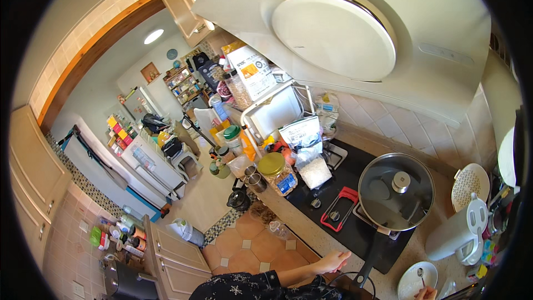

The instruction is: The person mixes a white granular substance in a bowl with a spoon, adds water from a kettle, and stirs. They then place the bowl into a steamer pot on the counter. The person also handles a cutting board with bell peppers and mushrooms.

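At the lower right edge, my right hand (427, 293) is partly cut off by the frame and holds a metal spoon (420, 273). The spoon's bowl is inside a white dish (407, 285), over pale contents. My left hand (333, 261) hovers by the counter's front edge with its fingers loosely curled, and nothing shows in it. Between the two hands runs the black handle (369, 256) of a frying pan. A glass lid (385, 204) with a metal knob covers the pan on the black cooktop (308, 206).
A white pitcher (452, 231) and a perforated steamer plate (470, 186) stand right of the pan. Left of it are a red-framed stand (340, 208), a bag of white grains (315, 173) and a gold-lidded jar (278, 175). A range hood (437, 79) hangs above.
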{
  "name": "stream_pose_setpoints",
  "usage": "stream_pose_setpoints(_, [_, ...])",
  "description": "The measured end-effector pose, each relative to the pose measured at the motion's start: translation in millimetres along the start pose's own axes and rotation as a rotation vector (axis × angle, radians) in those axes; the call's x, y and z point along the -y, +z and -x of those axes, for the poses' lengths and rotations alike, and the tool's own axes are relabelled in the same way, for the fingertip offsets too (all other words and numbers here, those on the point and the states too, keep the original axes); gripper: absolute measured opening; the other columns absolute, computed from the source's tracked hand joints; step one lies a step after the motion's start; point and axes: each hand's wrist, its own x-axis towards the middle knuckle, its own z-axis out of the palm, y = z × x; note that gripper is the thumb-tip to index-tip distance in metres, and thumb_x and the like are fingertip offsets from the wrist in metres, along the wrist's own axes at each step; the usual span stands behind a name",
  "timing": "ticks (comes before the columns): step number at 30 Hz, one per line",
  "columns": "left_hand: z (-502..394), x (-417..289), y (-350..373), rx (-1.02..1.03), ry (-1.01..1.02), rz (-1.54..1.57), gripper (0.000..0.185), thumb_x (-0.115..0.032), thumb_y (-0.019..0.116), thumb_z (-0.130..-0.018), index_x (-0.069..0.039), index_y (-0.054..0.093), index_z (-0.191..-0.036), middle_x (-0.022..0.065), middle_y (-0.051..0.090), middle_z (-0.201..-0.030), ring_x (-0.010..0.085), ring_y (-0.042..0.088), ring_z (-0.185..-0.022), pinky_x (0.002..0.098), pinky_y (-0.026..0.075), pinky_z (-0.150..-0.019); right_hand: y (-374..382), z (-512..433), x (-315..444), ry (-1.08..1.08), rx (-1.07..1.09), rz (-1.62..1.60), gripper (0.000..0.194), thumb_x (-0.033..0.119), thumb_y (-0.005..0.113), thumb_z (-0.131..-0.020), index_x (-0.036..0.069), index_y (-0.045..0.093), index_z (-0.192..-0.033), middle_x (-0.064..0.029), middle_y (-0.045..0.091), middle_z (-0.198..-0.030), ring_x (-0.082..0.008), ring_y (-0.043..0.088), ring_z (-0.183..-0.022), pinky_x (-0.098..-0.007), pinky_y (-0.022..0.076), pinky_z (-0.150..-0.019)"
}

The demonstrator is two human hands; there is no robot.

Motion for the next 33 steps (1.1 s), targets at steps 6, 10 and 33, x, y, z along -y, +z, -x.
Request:
stream_pose_setpoints(6, [1, 3, -14, -0.064, 0.018, -0.012, 0.065, -0.064, 0.032, -0.094, -0.01, 0.043, -0.06, -0.0006, 0.037, -0.046, 0.0111, 0.035, -0.034, 0.0268, 0.025, -0.034, -5, -7, 7, -0.163, -0.124, 0.267, 0.018, 0.013, 0.067, -0.082, -0.003, 0.061, -0.078, -0.012, 0.064, -0.067, -0.0179, 0.061, -0.059, -0.0335, 0.0514, -0.057])
stream_pose_setpoints(10, [0, -8, -13, -0.055, 0.004, 0.007, 0.069, -0.066, 0.026, -0.094, -0.011, 0.042, -0.056, -0.0003, 0.034, -0.042, 0.0121, 0.032, -0.033, 0.0277, 0.024, -0.034, -16, -15, -28, 0.05, 0.206, -0.326, 0.016, 0.013, 0.068, -0.081, -0.002, 0.062, -0.08, -0.0115, 0.065, -0.07, -0.0148, 0.06, -0.059, -0.0317, 0.0504, -0.055])
stream_pose_setpoints(33, [-32, -10, -17, 0.034, -0.067, 0.283, 0.068, -0.072, 0.025, -0.09, -0.021, 0.034, -0.045, -0.0049, 0.031, -0.038, 0.0078, 0.028, -0.028, 0.0232, 0.017, -0.027, -19, -14, 13, 0.016, 0.006, 0.045, 0.013, 0.012, 0.061, -0.086, 0.003, 0.057, -0.077, -0.004, 0.055, -0.063, -0.0115, 0.049, -0.058, -0.0298, 0.0418, -0.054])
